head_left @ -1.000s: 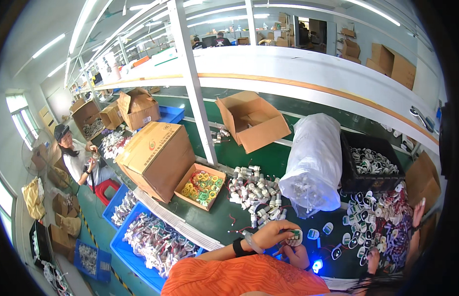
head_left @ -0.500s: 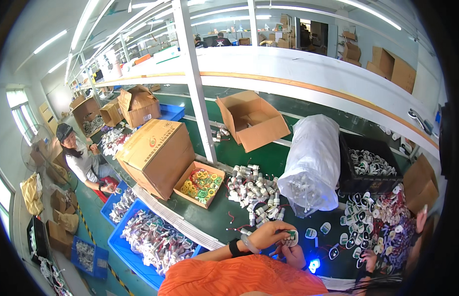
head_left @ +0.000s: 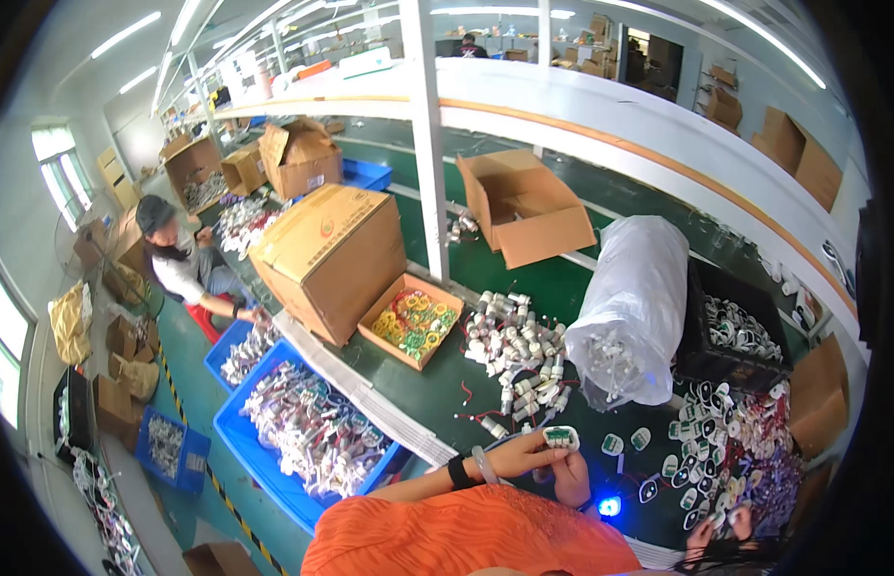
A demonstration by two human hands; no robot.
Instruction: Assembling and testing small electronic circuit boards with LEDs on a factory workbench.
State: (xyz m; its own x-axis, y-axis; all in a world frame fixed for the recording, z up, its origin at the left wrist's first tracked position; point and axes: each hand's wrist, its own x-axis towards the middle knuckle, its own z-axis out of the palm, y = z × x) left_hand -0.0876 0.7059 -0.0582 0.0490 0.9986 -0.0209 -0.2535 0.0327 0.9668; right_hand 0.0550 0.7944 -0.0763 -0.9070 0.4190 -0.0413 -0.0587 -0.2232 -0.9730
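Observation:
My left hand point(head_left: 522, 455), with a black band and a pale bangle at the wrist, pinches a small white rounded housing with a green circuit board point(head_left: 561, 439). Just below it is my right hand point(head_left: 570, 479), fingers drawn together near the housing's lower edge; what they grip is hidden. Beside my right hand a small blue light point(head_left: 609, 506) glows on the bench. Two loose white housings with green boards point(head_left: 612, 444) lie to the right. Beyond my hands is a pile of white cylindrical motors with red wires point(head_left: 519, 350).
A blue bin of wired parts point(head_left: 313, 432) stands left. Behind are a shallow carton of coloured wire rings point(head_left: 411, 322), a large carton point(head_left: 322, 259), a plastic bag point(head_left: 628, 288) and a black crate point(head_left: 730, 336). A co-worker's hands point(head_left: 721, 526) work beside a housing pile point(head_left: 740, 432).
The view has shifted, so the bench things sit farther right. My left hand has tilted the housing upward. The co-worker's hands on the right have come together low down.

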